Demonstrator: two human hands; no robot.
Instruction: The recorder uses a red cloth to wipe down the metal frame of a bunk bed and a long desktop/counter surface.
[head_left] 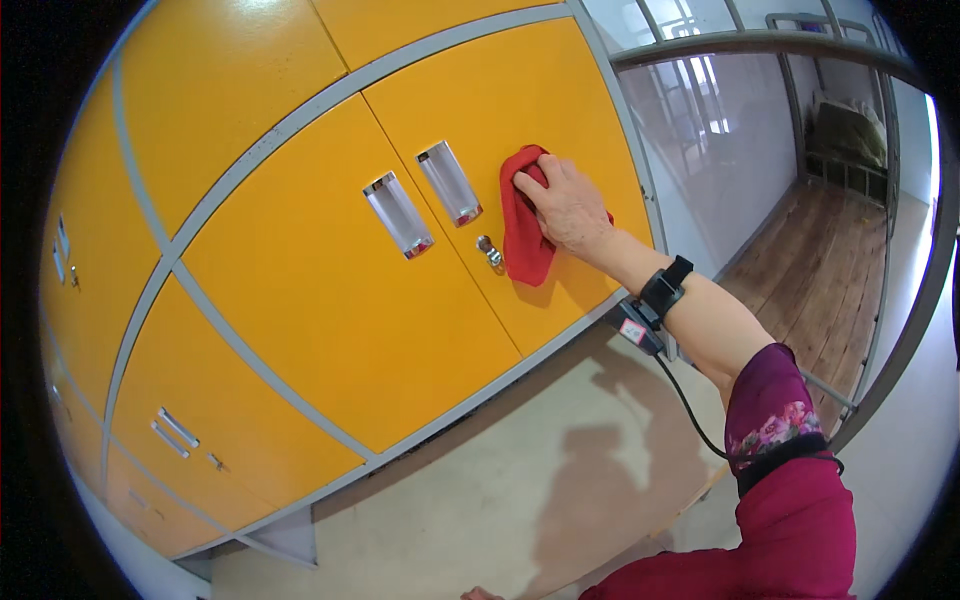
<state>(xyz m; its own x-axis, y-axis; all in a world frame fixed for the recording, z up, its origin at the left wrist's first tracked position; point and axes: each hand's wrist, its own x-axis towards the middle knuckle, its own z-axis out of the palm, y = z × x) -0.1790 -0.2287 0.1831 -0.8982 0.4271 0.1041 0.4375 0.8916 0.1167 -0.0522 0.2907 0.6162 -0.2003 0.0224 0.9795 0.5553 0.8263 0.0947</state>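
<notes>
My right hand [570,205] presses a folded red cloth [528,240] flat against a yellow locker door [575,110], its fingers curled over the cloth. Left of the cloth, a metal lock with a hasp [490,251] sticks out of the same door. Two recessed silver handles, one on this door [449,183] and one on the neighbouring door [398,215], lie further left. Only a sliver of my left hand [482,594] shows at the lower edge; whether it holds anything is hidden.
Grey metal strips [168,255] frame the yellow lockers. A metal bunk bed with wooden boards [815,270] stands at the right, with a dark green bundle [848,132] on it. Under my right wrist, a black device [636,326] trails a cable [690,405] along my arm.
</notes>
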